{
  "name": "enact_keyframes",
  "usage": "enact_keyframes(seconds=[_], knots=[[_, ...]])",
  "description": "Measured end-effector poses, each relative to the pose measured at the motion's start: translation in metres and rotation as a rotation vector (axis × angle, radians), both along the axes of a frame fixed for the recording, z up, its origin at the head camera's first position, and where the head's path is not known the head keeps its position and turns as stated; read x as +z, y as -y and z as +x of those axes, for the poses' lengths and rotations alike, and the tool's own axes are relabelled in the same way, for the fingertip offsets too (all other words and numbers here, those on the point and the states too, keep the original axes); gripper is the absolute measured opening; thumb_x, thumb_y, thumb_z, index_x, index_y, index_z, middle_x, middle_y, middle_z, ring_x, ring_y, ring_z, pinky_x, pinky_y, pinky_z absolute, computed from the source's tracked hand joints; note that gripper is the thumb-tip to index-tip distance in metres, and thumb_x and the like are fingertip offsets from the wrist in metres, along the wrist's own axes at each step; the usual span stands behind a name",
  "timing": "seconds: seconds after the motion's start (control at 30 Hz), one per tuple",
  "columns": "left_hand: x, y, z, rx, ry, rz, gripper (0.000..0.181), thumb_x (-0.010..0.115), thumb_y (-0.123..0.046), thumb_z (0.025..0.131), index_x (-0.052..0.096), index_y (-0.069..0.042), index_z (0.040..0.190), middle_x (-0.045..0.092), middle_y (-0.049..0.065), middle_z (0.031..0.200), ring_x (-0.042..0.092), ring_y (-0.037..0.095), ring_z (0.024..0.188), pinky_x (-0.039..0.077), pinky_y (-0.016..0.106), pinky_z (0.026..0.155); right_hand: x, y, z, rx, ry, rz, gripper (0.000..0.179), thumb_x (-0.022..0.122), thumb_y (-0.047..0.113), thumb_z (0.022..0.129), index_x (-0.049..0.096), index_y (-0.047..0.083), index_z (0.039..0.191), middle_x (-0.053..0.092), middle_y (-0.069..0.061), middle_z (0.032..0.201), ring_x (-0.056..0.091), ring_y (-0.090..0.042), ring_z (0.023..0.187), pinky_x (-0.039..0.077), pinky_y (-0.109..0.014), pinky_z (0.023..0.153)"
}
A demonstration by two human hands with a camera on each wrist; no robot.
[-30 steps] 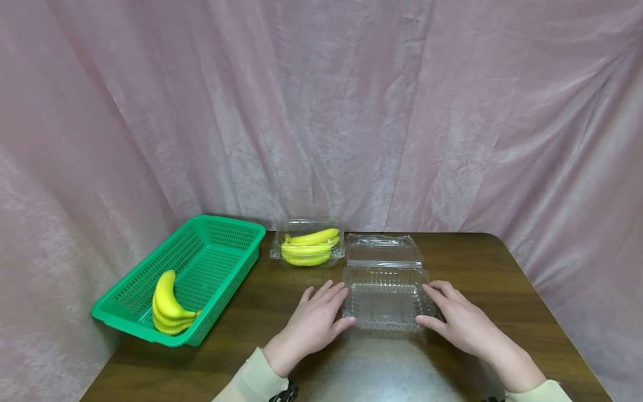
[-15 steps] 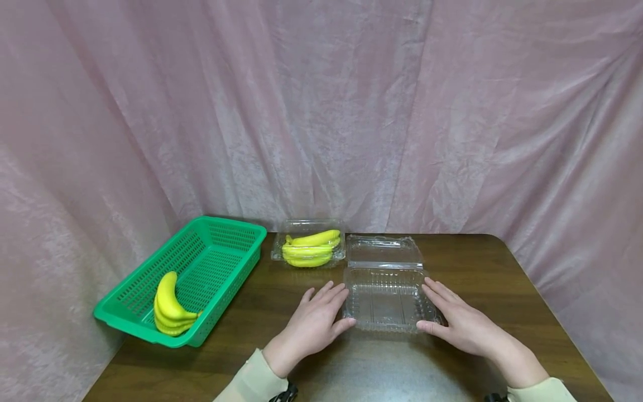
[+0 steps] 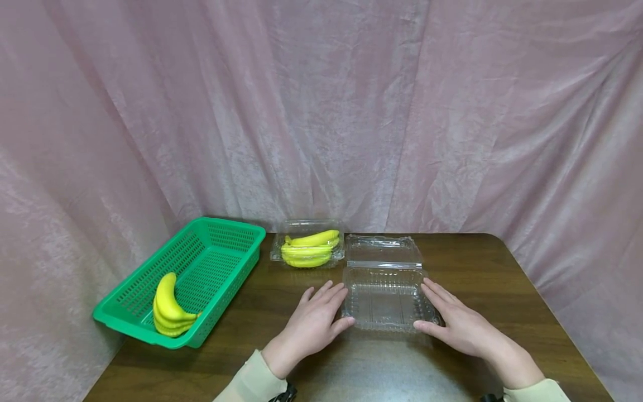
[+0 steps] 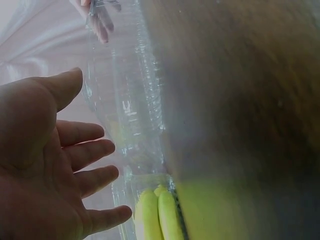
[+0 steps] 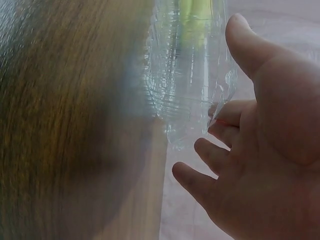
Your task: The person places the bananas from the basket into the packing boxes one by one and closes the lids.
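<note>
Head view: clear container central on worktop, lid folded back toward far edge. Left hand, right hand flank it, fingers straight, contact unclear. Lopsided push could skew it; hard squeeze might buckle thin plastic.

Left hand and right hand extend forward, apparently relaxed.

The head camera looks forward and down. Nearer, both wrist cameras share the plastic clamshell: left's eleven o'clock, right's one.
</note>
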State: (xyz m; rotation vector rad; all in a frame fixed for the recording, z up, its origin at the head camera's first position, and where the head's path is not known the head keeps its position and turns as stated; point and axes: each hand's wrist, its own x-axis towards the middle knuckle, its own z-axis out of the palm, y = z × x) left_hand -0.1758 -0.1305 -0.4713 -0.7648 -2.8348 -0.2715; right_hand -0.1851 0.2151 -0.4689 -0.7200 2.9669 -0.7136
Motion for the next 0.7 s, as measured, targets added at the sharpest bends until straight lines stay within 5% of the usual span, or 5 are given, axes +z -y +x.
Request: enact_keyframes(seconds=[0.7], knots=[[0.012,0.021,0.002,0.046,-0.018,0.030,0.070,0.053,-0.059,0.099,0.048,-0.014,0.151,0.042,0.005,0.157,0.033,0.028,0.147,0.027,0.062,0.112,-0.001,0.000,-0.001,-0.016,-0.010,0.000,0.093,0.062,0.066,0.090,0.033,0.010,0.158,0.025,-0.009,0.165,0.031,-0.037,0.146,0.039,-0.065,0.101]])
